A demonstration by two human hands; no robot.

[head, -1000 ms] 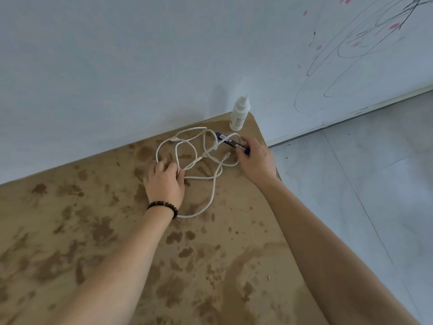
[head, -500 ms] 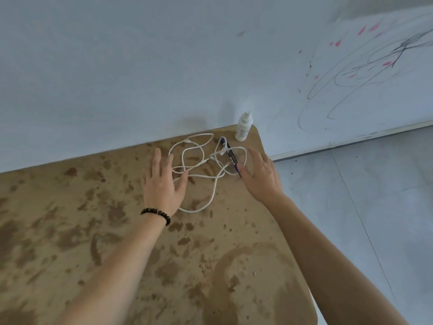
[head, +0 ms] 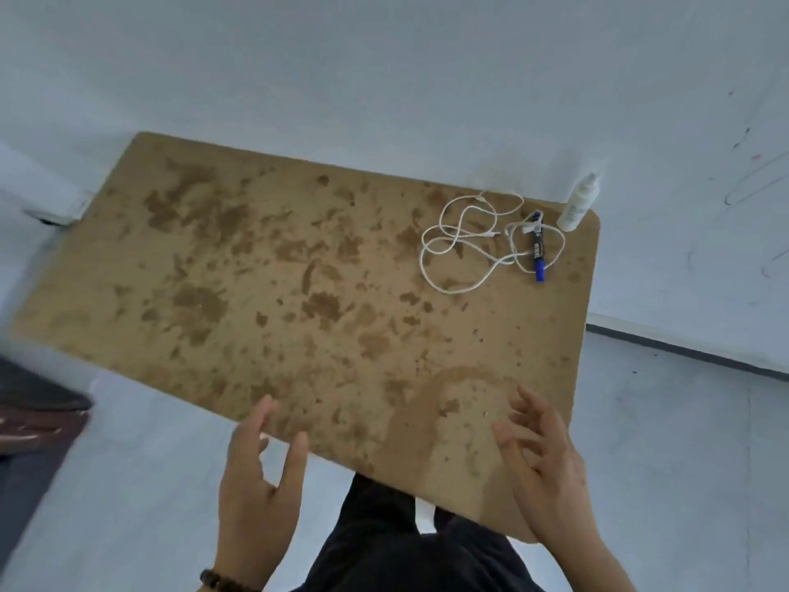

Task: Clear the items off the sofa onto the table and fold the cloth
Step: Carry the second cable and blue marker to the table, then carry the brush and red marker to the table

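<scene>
We hold both hands, left (head: 256, 476) and right (head: 542, 459), released and empty over the table's (head: 299, 271) near edge, white cable (head: 465, 241) far off.

table (head: 264, 267) tan, brown blotches | cable (head: 459, 243) white | marker (head: 538, 249) black, blue cap | bottle (head: 577, 207) white

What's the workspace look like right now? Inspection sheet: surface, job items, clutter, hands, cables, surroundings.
Surface: brown table, stained, set against the wall.
Job's things: white cable, marker and white bottle grouped at the far right corner; bottle upright; cloth not in view.
Clutter: nothing seen.
Hands: left hand and right hand open, empty, at the table's near edge; beaded bracelet on the left wrist.
Cables: white cable loosely tangled, marker across one loop.
Surroundings: pen scribbles on the wall; grey floor; blurred dark object far left, unidentifiable.
</scene>
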